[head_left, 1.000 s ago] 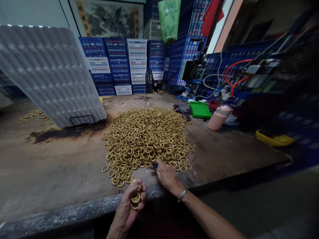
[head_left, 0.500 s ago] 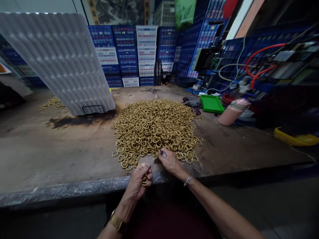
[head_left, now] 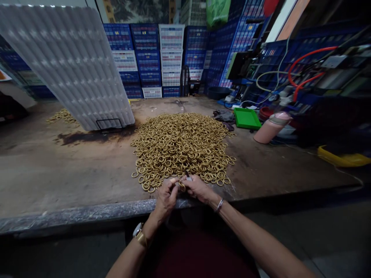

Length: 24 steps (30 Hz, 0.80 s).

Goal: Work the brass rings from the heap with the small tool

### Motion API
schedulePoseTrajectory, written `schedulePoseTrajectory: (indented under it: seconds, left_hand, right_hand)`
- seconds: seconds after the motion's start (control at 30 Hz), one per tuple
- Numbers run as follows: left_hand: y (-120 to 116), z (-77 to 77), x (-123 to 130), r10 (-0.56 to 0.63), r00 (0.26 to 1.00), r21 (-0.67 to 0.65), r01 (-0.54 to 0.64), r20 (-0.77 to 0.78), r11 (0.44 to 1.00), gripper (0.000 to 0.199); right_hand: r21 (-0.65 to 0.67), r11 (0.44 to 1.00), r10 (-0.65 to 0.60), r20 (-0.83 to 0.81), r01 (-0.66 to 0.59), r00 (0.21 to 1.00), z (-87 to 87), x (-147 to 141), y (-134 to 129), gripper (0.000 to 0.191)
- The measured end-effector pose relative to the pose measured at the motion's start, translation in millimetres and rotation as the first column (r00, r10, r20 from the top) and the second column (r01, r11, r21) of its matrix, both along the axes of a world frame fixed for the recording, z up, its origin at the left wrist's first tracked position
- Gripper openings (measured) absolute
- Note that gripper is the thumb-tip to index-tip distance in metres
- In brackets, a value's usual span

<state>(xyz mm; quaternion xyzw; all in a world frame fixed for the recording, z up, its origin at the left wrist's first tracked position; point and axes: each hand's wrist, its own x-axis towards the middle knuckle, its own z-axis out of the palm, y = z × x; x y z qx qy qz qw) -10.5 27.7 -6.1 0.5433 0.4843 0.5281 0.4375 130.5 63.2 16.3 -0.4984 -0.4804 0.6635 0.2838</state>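
Note:
A wide heap of brass-coloured rings (head_left: 182, 146) lies on the brown table (head_left: 87, 173). At the heap's front edge my two hands meet. My left hand (head_left: 167, 196) is closed, with thumb and fingers bent together; what it holds is hidden. My right hand (head_left: 197, 188) is closed around a small tool (head_left: 188, 177) with a dark tip, which points up towards the heap. One or more rings (head_left: 182, 186) show between the fingertips of both hands.
On the left a grey ribbed panel (head_left: 72, 69) leans in a black wire stand. A green tray (head_left: 247, 118), a pink bottle (head_left: 271, 128) and a yellow tray (head_left: 343, 157) are on the right. Blue and white crates (head_left: 171, 60) are stacked behind.
My left hand has moved up and right to meet my right hand and has turned, so the rings seen in it before no longer show there. The right hand has shifted slightly down.

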Motion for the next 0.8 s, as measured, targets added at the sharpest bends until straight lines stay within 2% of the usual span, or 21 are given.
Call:
schedulePoseTrajectory:
  seconds: [0.17, 0.3, 0.43, 0.5, 0.57, 0.63, 0.7, 0.8]
  left_hand:
    - [-4, -1.3, -4, -0.022, 1.0, 0.019, 0.022, -0.005, 1.0, 0.02]
    - [-5, -4.2, -9, 0.045, 0.994, 0.066, -0.039, -0.098, 0.997, 0.012]
    - [-4, -2.8, -10, 0.116, 0.986, 0.036, -0.112, -0.123, 0.993, 0.01]
    - [-4, 0.3, -9, 0.106, 0.987, 0.008, -0.106, -0.124, 0.994, 0.01]
    - [-5, 4.9, -6, 0.078, 0.99, -0.015, -0.081, -0.115, 0.997, 0.012]
    - [-7, 9.8, -4, 0.06, 0.995, -0.034, -0.063, -0.086, 0.997, 0.014]
    - [-9, 13.8, -3, 0.046, 0.998, -0.068, -0.049, -0.04, 0.996, 0.015]
    - [-11, 16.2, -3, 0.018, 0.999, -0.195, -0.012, 0.028, 0.981, 0.017]
  right_hand:
    - [-0.059, 0.995, 0.082, -0.053, -0.085, 0.995, 2.4, -6, -6, 0.023]
    - [-0.02, 0.999, 0.047, 0.025, -0.046, 0.999, -2.5, -9, -6, 0.022]
    - [0.211, 0.972, -0.137, 0.167, 0.1, 0.976, -6.3, -6, -3, 0.019]
    - [0.345, 0.935, -0.167, 0.214, 0.085, 0.962, -6.1, -5, -3, 0.018]
    - [0.417, 0.908, -0.15, 0.251, 0.033, 0.956, -5.5, -6, -4, 0.018]
    - [0.404, 0.915, -0.117, 0.26, 0.002, 0.959, -5.2, -8, -5, 0.017]
    - [0.33, 0.944, -0.079, 0.231, -0.001, 0.97, -5.6, -11, -7, 0.018]
    - [0.24, 0.971, -0.058, 0.174, 0.015, 0.983, -7.5, -14, -8, 0.015]
